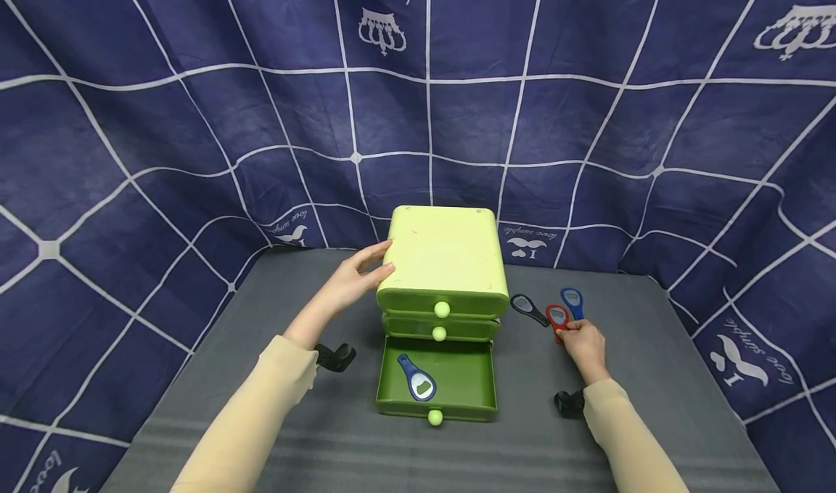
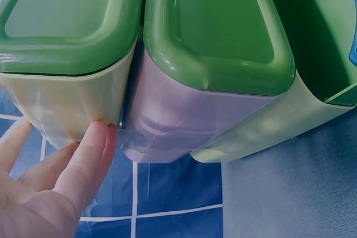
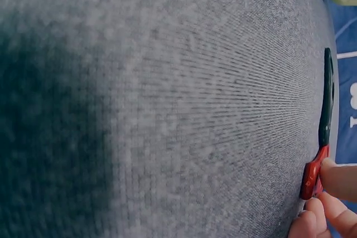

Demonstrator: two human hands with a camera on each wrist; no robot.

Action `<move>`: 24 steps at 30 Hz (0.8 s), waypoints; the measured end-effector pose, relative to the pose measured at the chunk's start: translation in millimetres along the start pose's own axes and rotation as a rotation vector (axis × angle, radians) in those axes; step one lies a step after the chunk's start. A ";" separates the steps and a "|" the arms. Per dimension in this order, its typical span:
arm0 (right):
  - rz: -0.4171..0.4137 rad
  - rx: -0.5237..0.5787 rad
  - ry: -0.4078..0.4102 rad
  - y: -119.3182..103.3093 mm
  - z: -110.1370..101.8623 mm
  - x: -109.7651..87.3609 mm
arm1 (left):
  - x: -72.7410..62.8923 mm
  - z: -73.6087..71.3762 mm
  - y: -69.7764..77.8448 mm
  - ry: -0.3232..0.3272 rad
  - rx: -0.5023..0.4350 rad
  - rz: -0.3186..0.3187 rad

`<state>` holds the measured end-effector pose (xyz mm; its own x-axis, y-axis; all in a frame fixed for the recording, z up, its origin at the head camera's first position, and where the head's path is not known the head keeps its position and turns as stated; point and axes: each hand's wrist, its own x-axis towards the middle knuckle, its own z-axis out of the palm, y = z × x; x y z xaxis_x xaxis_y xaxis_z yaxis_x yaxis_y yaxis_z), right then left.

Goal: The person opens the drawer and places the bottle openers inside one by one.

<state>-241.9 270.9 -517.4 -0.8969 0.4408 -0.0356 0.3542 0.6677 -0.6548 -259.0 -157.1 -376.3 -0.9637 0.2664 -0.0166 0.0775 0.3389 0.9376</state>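
Observation:
A small green drawer cabinet has its bottom drawer pulled out. Inside that drawer lies a blue bottle opener. My left hand rests its extended fingers against the cabinet's left side, near the top, and the left wrist view shows the fingertips on the pale side wall. To the right of the cabinet, my right hand pinches a red bottle opener between thumb and fingers, low over the table. Close to it lie a black bottle opener and a second blue bottle opener.
The grey cloth-covered table spreads around the cabinet. A dark blue curtain with white grid lines hangs behind and along both sides. The middle drawer sits slightly forward. Black wrist mounts show at both wrists.

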 end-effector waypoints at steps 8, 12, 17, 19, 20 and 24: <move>0.016 -0.006 0.002 -5.5 -0.8 -2.7 | 1.4 -0.6 0.4 0.007 -0.002 0.005; 0.005 -0.025 -0.001 -6.4 0.2 -3.6 | 0.1 -0.7 0.7 0.005 0.007 0.000; 0.005 -0.062 -0.022 -4.9 -1.9 -3.3 | -3.1 0.6 2.3 0.004 0.012 -0.005; 0.001 -0.079 -0.052 -3.8 -4.3 -2.4 | -3.5 1.0 2.6 0.005 0.005 -0.007; 0.004 -0.088 -0.070 -3.5 -5.5 -2.3 | -3.4 0.9 2.6 0.005 0.000 -0.007; -0.006 -0.107 -0.137 -2.4 -7.9 -4.7 | -3.2 1.1 0.7 0.007 -0.005 -0.004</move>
<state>-236.5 271.9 -509.7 -0.9244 0.3551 -0.1394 0.3679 0.7333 -0.5718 -255.6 -156.7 -375.9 -0.9657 0.2591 -0.0178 0.0727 0.3358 0.9391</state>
